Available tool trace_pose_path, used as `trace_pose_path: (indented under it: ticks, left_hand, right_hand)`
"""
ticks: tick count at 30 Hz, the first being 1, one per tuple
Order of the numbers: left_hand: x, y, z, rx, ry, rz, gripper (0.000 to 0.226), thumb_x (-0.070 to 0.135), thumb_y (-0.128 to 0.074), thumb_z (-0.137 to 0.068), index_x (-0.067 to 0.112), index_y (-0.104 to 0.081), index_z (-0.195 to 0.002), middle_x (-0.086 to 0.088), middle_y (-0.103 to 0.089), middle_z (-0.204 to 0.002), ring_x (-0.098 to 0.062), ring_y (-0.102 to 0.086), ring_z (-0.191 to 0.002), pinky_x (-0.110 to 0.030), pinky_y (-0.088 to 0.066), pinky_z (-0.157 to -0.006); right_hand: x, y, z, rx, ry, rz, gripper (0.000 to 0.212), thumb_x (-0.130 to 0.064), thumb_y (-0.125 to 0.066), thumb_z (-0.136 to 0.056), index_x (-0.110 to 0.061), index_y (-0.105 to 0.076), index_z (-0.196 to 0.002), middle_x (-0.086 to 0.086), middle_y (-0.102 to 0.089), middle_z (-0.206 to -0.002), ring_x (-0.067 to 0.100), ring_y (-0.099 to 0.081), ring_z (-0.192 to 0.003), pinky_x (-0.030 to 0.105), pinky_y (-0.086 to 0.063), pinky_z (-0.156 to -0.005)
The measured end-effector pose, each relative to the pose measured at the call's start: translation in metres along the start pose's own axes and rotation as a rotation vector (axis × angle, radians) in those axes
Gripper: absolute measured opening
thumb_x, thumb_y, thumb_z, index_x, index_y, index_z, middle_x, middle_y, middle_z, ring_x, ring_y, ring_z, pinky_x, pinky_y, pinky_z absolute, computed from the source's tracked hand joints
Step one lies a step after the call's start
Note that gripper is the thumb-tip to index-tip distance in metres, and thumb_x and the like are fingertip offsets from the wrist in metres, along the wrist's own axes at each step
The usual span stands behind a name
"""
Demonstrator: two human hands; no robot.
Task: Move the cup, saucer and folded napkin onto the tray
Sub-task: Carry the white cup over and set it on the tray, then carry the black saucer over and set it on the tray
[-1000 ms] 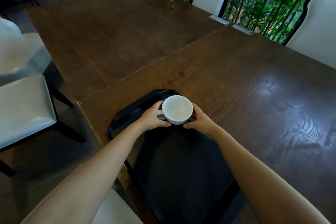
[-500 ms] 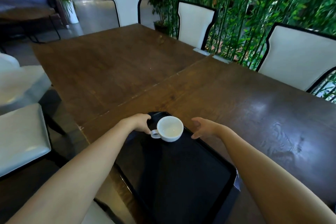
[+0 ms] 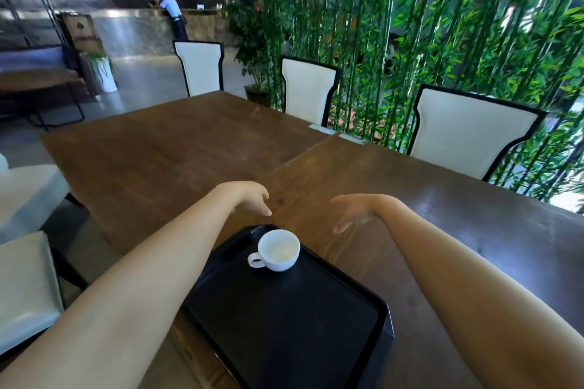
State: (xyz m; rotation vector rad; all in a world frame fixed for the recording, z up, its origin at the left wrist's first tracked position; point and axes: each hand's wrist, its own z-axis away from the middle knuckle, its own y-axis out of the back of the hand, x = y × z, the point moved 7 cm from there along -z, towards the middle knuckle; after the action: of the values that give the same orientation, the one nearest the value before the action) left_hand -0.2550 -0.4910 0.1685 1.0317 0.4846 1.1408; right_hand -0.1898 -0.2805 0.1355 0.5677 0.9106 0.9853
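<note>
Here, one cup (image 3: 279, 250), one tray (image 3: 384, 322), two hands.

Table (image 3: 177, 155) bare ahead; cup (image 3: 279, 250) on tray (image 3: 384, 322) corner

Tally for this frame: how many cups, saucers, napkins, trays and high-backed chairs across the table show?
Cups: 1, the white cup on the tray
Trays: 1, the black tray
Saucers: 0 in view
Napkins: 0 in view
Chairs: 3 ()
Total: 5

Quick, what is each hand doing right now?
Left hand: open, holding nothing.
Right hand: open, holding nothing; the cup sits alone.
</note>
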Motion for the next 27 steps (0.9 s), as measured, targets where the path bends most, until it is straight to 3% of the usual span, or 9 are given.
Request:
trace_pose_path:
  ticks: [10, 18, 27]
  left_hand:
    - [0.089, 0.000, -0.008, -0.069, -0.140, -0.069, 0.061, 0.044, -0.053, -0.089, 0.025, -0.031, -0.142, -0.002, -0.037, -0.147, -0.022, -0.047, -0.124, -0.035, -0.053, -0.084]
    - [0.238, -0.029, -0.023, -0.134, -0.363, -0.145, 0.060, 0.044, -0.054, -0.088, 0.024, -0.033, -0.141, -0.003, -0.043, -0.142, -0.022, -0.051, -0.119, -0.038, -0.053, -0.087]
    - [0.409, -0.085, -0.019, -0.162, -0.593, -0.224, 0.058, 0.045, -0.056, -0.086, 0.026, -0.039, -0.137, -0.001, -0.050, -0.136, -0.023, -0.056, -0.110, -0.036, -0.055, -0.083]
  right_hand:
    - [0.070, 0.017, 0.065, -0.040, -0.164, -0.052, 0.087, -0.032, -0.070, -0.081, -0.022, -0.015, -0.148, 0.003, -0.020, -0.156, 0.029, -0.032, -0.138, 0.043, -0.042, -0.105]
    - [0.190, 0.024, 0.153, 0.034, -0.370, -0.096, 0.078, -0.031, -0.069, -0.082, -0.020, -0.026, -0.146, 0.004, -0.035, -0.149, 0.026, -0.042, -0.130, 0.044, -0.045, -0.103]
    - [0.337, 0.008, 0.266, 0.116, -0.589, -0.208, 0.076, -0.037, -0.069, -0.081, -0.025, -0.029, -0.144, 0.001, -0.034, -0.148, 0.024, -0.044, -0.127, 0.036, -0.050, -0.096]
